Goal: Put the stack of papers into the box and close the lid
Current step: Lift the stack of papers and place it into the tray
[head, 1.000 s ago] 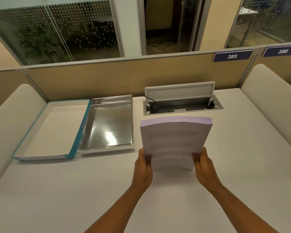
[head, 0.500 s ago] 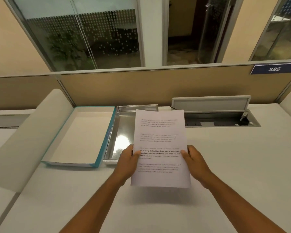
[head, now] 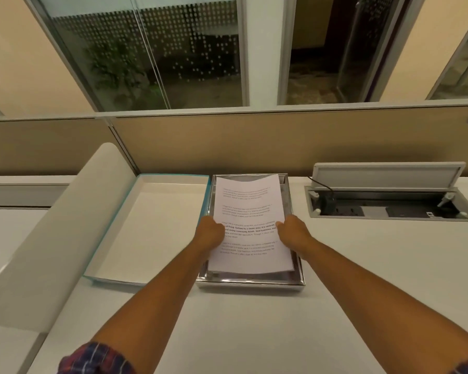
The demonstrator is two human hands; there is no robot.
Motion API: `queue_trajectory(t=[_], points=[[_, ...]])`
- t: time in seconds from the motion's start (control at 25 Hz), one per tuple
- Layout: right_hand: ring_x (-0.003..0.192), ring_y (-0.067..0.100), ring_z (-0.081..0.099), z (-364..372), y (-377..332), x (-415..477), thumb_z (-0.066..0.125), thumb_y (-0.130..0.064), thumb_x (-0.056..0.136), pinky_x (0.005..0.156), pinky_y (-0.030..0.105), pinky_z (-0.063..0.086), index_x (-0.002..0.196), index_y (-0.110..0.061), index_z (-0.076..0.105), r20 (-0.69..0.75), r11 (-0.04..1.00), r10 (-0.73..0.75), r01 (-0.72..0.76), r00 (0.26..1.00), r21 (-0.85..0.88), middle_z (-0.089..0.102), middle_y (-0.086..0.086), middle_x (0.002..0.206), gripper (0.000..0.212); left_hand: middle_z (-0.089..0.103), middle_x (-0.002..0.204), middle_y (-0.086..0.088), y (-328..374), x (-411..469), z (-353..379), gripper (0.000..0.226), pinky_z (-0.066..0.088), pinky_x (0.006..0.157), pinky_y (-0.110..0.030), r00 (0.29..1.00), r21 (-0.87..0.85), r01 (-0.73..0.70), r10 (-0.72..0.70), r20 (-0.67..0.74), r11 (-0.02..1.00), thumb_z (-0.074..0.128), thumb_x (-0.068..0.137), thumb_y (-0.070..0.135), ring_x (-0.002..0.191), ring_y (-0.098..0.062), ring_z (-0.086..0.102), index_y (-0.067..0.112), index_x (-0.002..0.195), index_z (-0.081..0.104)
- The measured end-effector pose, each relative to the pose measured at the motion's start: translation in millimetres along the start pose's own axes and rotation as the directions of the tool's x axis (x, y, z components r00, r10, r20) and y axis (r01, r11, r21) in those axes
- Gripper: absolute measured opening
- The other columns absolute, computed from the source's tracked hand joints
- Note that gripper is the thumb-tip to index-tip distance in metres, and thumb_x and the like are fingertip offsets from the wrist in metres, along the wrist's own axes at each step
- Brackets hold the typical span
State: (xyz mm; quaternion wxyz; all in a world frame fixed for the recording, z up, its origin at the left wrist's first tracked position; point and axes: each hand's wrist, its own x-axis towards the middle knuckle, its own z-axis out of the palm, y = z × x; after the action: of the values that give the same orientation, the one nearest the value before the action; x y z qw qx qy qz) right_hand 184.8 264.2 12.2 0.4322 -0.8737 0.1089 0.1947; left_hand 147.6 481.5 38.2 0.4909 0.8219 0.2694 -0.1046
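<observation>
Warm, dim indoor light washes the white desk (head: 335, 306) yellowish. Soft shadows sit under the forearms. Dark glass (head: 152, 49) behind throws faint reflections. Wide-angle bending curves the edges; fine print stays blurry.

Two bare forearms, sleeves pushed up
Each plaid sleeve (head: 97, 359) was dark blue and red, bunched near the elbow.
</observation>
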Motion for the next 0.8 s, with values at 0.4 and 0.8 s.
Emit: queue_trajectory(t=[0.4, 0.8], points=[[0.114, 0.036, 0.067, 25.7, -5.1, 42.1, 0.046, -0.011, 0.104, 0.095, 0.04, 0.058, 0.123, 0.005, 0.061, -0.008, 0.957, 0.073, -0.072, 0.997, -0.28, 0.067, 0.022, 0.126, 0.029, 0.068, 0.133, -0.016, -1.2, 39.8, 14.8, 0.036, 0.059, 0.083, -0.037, 0.998, 0.192, -0.027, 0.017, 0.055, 0.981, 0.048, 0.106, 0.011, 0.103, -0.03, 0.068, 0.004, 0.14, 0.058], [0.123, 0.034, 0.063, 27.2, -12.0, 12.5, 0.055, -0.019, 0.102, 0.089, 0.033, 0.053, 0.149, 0.004, 0.038, -0.003, 0.956, 0.023, -0.022, 1.0, -0.291, 0.059, 0.018, 0.141, 0.055, 0.059, 0.144, -0.018, 1.4, 12.7, 20.0, 0.054, 0.057, 0.102, -0.042, 0.997, 0.22, -0.075, 0.068, 0.042, 0.973, 0.057, 0.103, 0.001, 0.129, -0.035, 0.062, 0.002, 0.153, 0.035]])
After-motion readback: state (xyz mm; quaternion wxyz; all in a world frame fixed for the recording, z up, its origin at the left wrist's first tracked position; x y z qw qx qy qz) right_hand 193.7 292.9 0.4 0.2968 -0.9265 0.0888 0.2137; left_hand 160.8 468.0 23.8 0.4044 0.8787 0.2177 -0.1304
